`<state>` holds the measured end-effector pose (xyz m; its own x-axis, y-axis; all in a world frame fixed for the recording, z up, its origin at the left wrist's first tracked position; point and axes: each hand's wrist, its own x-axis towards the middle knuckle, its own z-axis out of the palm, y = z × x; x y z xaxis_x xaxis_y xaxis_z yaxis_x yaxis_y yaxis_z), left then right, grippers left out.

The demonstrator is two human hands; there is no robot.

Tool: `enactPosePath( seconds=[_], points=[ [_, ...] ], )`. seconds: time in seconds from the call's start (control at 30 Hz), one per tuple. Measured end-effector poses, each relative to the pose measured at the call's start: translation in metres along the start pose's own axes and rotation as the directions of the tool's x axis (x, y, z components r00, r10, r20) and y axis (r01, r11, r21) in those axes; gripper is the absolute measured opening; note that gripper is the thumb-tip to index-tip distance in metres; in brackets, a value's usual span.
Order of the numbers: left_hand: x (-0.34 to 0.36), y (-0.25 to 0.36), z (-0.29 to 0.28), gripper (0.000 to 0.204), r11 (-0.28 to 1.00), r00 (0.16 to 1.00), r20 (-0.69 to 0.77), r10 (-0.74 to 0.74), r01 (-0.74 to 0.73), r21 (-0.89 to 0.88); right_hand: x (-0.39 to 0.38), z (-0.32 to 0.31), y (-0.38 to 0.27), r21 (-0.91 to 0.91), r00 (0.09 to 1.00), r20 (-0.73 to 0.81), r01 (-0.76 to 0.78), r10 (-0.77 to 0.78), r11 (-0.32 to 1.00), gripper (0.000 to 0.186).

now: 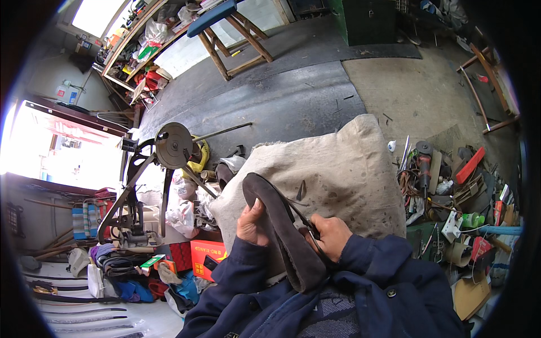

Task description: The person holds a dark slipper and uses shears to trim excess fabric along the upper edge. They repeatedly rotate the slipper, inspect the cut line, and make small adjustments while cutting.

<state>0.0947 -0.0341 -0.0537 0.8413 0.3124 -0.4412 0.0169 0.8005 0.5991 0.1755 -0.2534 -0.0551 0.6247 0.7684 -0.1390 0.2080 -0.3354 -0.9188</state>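
Observation:
A long dark grey suede piece (265, 208), apparently part of a shoe or boot, stands at a slant over my lap. My left hand (251, 223) grips its left side, thumb pressed on the suede. My right hand (328, 236) is closed at its black right edge; whether a small tool is also in those fingers I cannot make out. Beneath lies a stained beige canvas cloth (355, 169) with a small dark pointed scrap (301, 188) on it. Another dark item (224, 176) sits behind the cloth's left edge.
A black iron hand-cranked machine (174, 145) stands left, above bags and a red box (205, 253). An angle grinder (424, 163) lies among tools and scraps at right. A blue-topped wooden stool (212, 18) and green cabinet (360, 19) stand on the far floor.

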Motion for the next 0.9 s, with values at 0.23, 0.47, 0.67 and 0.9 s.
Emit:
enactPosePath(
  seconds=[0.23, 0.47, 0.67, 0.9],
  points=[
    [0.001, -0.003, -0.007, 0.029, 0.999, 1.000, 0.028, -0.010, 0.011, -0.048, 0.000, 0.007, 0.008, -0.029, 0.998, -0.060, 0.007, -0.009, 1.000, 0.035],
    [0.000, 0.000, -0.012, 0.030, 0.993, 0.995, 0.103, -0.015, 0.027, -0.117, 0.001, -0.011, -0.003, 0.239, 0.966, -0.259, 0.064, 0.000, 0.969, 0.030],
    [0.000, 0.005, -0.029, 0.034, 0.989, 0.994, 0.101, 0.036, -0.020, -0.149, -0.019, -0.069, -0.002, 0.681, 0.855, -0.473, 0.204, 0.210, 0.703, 0.020],
    [0.018, 0.040, -0.104, 0.046, 0.985, 0.971, 0.170, 0.171, -0.171, -0.012, -0.108, -0.136, 0.122, 0.268, 0.510, -0.837, 0.068, 0.197, 0.961, 0.023]
  ],
)
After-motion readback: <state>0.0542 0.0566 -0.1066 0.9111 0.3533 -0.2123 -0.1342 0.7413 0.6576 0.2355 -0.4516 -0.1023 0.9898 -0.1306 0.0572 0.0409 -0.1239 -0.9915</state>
